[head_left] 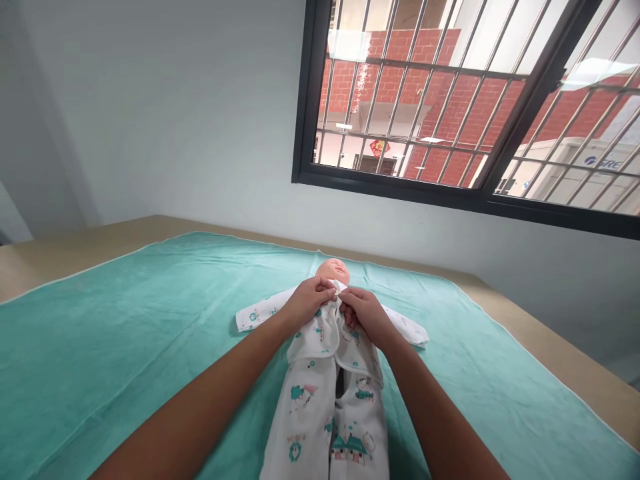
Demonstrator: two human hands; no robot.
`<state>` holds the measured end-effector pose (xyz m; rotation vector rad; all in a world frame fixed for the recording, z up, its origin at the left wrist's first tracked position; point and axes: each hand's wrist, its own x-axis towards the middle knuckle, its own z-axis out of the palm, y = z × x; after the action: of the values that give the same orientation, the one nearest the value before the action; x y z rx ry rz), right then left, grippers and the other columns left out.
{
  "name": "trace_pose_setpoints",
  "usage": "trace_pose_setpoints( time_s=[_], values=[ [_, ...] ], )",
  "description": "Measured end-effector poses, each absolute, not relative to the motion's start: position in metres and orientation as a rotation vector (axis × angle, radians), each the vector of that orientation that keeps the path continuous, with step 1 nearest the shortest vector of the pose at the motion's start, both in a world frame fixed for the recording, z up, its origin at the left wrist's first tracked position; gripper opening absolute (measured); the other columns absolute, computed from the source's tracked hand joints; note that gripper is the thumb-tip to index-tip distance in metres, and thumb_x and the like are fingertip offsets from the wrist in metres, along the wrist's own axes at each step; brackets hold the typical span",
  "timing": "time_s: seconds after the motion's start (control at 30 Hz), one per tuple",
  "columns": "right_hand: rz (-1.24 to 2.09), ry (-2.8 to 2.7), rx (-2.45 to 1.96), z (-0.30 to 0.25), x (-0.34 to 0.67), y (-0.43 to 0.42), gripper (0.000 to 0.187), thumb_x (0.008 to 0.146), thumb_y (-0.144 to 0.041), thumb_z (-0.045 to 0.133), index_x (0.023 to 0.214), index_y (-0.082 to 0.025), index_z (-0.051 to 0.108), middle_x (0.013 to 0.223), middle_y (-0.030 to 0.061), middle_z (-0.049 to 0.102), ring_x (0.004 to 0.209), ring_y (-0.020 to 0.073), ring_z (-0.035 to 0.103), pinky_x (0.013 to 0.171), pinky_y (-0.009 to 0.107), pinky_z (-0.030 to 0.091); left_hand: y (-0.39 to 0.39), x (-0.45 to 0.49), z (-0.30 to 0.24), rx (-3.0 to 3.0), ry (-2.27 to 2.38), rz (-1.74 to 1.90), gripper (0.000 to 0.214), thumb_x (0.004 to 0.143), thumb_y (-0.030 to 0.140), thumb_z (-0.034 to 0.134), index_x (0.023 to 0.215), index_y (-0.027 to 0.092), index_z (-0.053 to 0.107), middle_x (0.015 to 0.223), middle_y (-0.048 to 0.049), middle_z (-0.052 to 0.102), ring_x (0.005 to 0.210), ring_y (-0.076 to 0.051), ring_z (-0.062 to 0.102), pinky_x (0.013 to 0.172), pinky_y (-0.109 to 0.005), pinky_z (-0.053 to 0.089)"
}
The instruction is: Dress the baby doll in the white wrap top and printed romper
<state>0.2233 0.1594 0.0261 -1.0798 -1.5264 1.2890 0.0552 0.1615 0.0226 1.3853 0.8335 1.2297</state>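
A baby doll (334,269) lies on its back, its head toward the wall. It wears a white printed baby jacket (316,340) with the sleeves spread to both sides, and white printed trousers (305,407) below. At the neck, my left hand (311,297) pinches one edge of the jacket's collar between thumb and fingers. Close beside it, my right hand (363,312) pinches the opposite edge of the collar. Below my hands the jacket's front edges part toward the hem. Any fastener between my fingertips is too small to make out.
A green cloth (150,333) covers most of the tan table (505,300), with slight creases. Behind it stands a pale wall (200,133) with a dark-framed, barred window (395,180) at the upper right.
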Motion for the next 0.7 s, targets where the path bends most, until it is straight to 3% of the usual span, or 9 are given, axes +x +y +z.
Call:
trace_pose_setpoints(
  time_s=[0.27, 0.43, 0.6, 0.7],
  values=[
    [1.337, -1.526, -1.045, 0.0289, 0.2257, 0.1587, 0.027, 0.083, -0.036, 0.054, 0.065, -0.017, 0.058, 0.048, -0.0026, 0.053, 0.040, 0.0083, 0.048, 0.039, 0.019, 0.038, 0.1621, 0.0522, 0.0244, 1.575, 0.863, 1.188, 0.015, 0.079, 0.032, 0.063, 0.080, 0.018, 0.059, 0.069, 0.0032, 0.058, 0.066, -0.012, 0.053, 0.063, -0.024, 0.039],
    [1.406, -1.510, -1.024, 0.0303, 0.2293, 0.1574, 0.019, 0.079, -0.036, 0.064, 0.076, -0.018, 0.059, 0.057, -0.0046, 0.056, 0.045, 0.0082, 0.051, 0.042, 0.020, 0.042, 0.1601, 0.0515, 0.0250, 1.674, 0.953, 1.202, 0.017, 0.082, 0.034, 0.059, 0.088, 0.019, 0.061, 0.075, 0.0020, 0.062, 0.071, -0.013, 0.055, 0.066, -0.024, 0.040],
    [1.304, -1.577, -1.065, 0.0294, 0.2274, 0.1575, 0.023, 0.076, -0.038, 0.069, 0.085, -0.019, 0.060, 0.056, -0.0061, 0.055, 0.045, 0.0081, 0.050, 0.042, 0.019, 0.041, 0.1575, 0.0543, 0.0261, 1.719, 1.088, 1.178, 0.030, 0.083, 0.046, 0.058, 0.100, 0.021, 0.062, 0.069, 0.0032, 0.060, 0.064, -0.013, 0.053, 0.057, -0.023, 0.037],
    [1.242, -1.619, -1.080, 0.0296, 0.2258, 0.1567, 0.023, 0.076, -0.039, 0.069, 0.085, -0.019, 0.060, 0.057, -0.0060, 0.055, 0.046, 0.0082, 0.050, 0.041, 0.019, 0.040, 0.1574, 0.0542, 0.0247, 1.743, 1.150, 1.190, 0.026, 0.082, 0.039, 0.058, 0.102, 0.022, 0.061, 0.067, 0.0040, 0.058, 0.062, -0.012, 0.051, 0.054, -0.022, 0.034]
  ],
)
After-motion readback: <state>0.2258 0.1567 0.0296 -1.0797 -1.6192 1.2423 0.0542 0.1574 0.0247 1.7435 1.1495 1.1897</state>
